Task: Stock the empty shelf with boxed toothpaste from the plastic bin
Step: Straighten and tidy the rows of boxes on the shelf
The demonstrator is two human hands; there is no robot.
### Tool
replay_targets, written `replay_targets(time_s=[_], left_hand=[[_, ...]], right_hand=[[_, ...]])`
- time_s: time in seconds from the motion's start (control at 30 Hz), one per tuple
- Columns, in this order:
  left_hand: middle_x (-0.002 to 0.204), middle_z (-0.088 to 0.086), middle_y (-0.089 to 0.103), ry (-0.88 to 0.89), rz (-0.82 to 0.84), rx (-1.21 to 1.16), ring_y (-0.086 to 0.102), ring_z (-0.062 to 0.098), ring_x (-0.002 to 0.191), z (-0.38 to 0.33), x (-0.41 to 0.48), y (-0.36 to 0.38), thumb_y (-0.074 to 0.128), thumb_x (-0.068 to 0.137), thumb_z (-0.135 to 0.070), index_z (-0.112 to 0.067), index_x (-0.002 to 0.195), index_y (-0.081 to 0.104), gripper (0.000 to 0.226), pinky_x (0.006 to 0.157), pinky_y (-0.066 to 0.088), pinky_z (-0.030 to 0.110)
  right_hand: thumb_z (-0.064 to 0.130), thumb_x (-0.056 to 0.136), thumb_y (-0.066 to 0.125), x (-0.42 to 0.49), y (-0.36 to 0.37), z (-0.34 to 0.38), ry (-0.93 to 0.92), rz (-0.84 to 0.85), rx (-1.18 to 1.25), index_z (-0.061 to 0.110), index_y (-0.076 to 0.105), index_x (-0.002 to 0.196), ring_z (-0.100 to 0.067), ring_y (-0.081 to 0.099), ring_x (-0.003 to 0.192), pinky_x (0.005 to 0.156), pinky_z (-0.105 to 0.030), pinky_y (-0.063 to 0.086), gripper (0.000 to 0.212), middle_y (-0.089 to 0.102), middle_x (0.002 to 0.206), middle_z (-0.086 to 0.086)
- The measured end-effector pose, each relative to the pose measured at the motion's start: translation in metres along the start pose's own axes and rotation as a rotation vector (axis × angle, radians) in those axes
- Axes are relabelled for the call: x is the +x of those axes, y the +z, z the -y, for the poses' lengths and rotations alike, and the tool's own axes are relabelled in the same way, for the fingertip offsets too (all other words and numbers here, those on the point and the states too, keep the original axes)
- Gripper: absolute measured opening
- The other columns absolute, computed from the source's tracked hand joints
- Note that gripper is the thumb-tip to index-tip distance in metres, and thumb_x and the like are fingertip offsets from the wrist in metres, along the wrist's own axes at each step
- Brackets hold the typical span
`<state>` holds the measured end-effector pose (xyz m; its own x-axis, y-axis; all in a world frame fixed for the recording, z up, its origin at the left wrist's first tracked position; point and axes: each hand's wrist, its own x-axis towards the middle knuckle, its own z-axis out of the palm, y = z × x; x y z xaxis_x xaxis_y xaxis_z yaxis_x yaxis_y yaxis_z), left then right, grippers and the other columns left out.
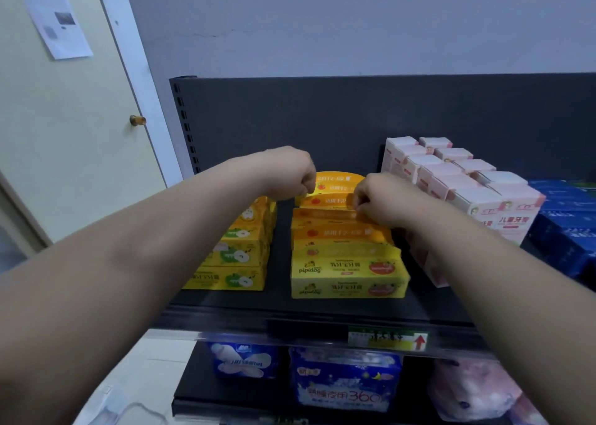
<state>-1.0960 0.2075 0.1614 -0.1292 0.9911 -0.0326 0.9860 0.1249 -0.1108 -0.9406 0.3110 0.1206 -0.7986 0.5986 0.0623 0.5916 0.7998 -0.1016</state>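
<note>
Left hand (290, 174) and right hand (385, 200), fingers curled, pinch opposite ends of a box (325, 201) above the middle stack (346, 273) on the shelf (280, 295). Risk: an uneven release probably skews the box and topples the stack forward.

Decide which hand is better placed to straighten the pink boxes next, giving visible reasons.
Probably the right hand. It pinches the orange box at its right end, beside the pink boxes. The left hand pinches the left end and would have to cross over.
</note>
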Motion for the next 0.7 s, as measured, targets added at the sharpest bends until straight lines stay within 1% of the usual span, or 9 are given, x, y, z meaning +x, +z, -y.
replay_targets(time_s=[0.07,0.1,0.23,0.33,0.4,0.47,0.53,0.63,0.7], left_hand=[[0.119,-0.003,0.062,-0.002,0.032,-0.004,0.058,0.016,0.106,0.005,0.010,0.005,0.053,0.094,-0.016,-0.019,0.113,0.068,0.024,0.093,0.050,0.036],[0.117,-0.002,0.063,-0.004,0.046,0.003,0.059,0.016,0.104,0.006,0.015,0.008,0.053,0.094,-0.016,-0.019,0.113,0.068,0.024,0.092,0.050,0.036],[0.122,0.000,0.055,0.013,0.070,0.055,0.054,0.016,0.104,0.002,0.034,0.014,0.054,0.094,-0.017,-0.020,0.128,0.056,0.034,0.084,0.047,0.026],[0.120,0.001,0.054,0.042,0.111,0.100,0.053,0.017,0.099,0.000,0.051,0.017,0.055,0.094,-0.019,-0.020,0.131,0.052,0.037,0.082,0.049,0.027],[0.114,0.003,0.057,0.054,0.165,0.129,0.056,0.020,0.097,-0.001,0.060,0.020,0.055,0.093,-0.017,-0.018,0.122,0.057,0.029,0.079,0.051,0.028],[0.104,0.004,0.058,0.074,0.191,0.186,0.057,0.020,0.089,-0.002,0.066,0.022,0.053,0.092,-0.015,-0.015,0.110,0.060,0.019,0.069,0.048,0.026],[0.095,0.004,0.058,0.105,0.183,0.260,0.056,0.019,0.082,-0.002,0.069,0.025,0.054,0.092,-0.014,-0.013,0.100,0.062,0.012,0.062,0.044,0.023],[0.089,0.003,0.059,0.127,0.180,0.337,0.059,0.018,0.080,0.000,0.072,0.026,0.058,0.091,-0.014,-0.014,0.096,0.062,0.007,0.061,0.046,0.023],[0.088,0.002,0.059,0.140,0.170,0.351,0.060,0.018,0.081,0.002,0.072,0.026,0.058,0.090,-0.014,-0.013,0.095,0.063,0.007,0.062,0.047,0.023]], right_hand=[[0.014,0.086,0.060,0.000,0.003,-0.001,0.030,-0.010,-0.009,0.033,0.051,0.060,-0.013,0.054,0.079,0.060,-0.026,0.044,0.034,0.055,0.076,0.012],[0.014,0.085,0.061,0.000,0.003,-0.001,0.043,-0.010,-0.009,0.033,0.051,0.060,-0.013,0.054,0.079,0.059,-0.025,0.042,0.034,0.052,0.073,0.013],[0.018,0.084,0.067,-0.002,-0.001,-0.002,0.046,0.014,0.008,0.032,0.054,0.062,-0.013,0.056,0.080,0.063,-0.028,0.046,0.030,0.057,0.080,0.010],[0.022,0.084,0.069,-0.005,-0.001,-0.001,0.041,0.011,-0.032,0.028,0.067,0.084,-0.016,0.059,0.084,0.070,-0.029,0.051,0.006,0.061,0.090,0.004],[0.024,0.083,0.069,-0.004,0.002,-0.002,0.049,0.000,-0.064,0.025,0.070,0.090,-0.018,0.061,0.083,0.072,-0.032,0.054,0.007,0.063,0.091,0.001],[0.024,0.082,0.070,-0.003,0.002,-0.002,0.065,-0.021,-0.070,0.025,0.069,0.084,-0.020,0.062,0.080,0.071,-0.034,0.054,0.002,0.063,0.088,-0.002],[0.024,0.081,0.069,-0.002,0.005,-0.001,0.063,-0.046,-0.087,0.025,0.066,0.079,-0.023,0.061,0.080,0.067,-0.033,0.053,0.004,0.063,0.086,-0.003],[0.022,0.079,0.069,0.000,0.010,0.003,0.063,-0.075,-0.066,0.027,0.063,0.070,-0.024,0.061,0.080,0.062,-0.028,0.046,0.012,0.061,0.083,-0.002],[0.020,0.080,0.069,0.001,0.009,0.003,0.076,-0.061,0.009,0.029,0.058,0.066,-0.021,0.062,0.080,0.062,-0.026,0.044,0.021,0.060,0.081,0.001]])
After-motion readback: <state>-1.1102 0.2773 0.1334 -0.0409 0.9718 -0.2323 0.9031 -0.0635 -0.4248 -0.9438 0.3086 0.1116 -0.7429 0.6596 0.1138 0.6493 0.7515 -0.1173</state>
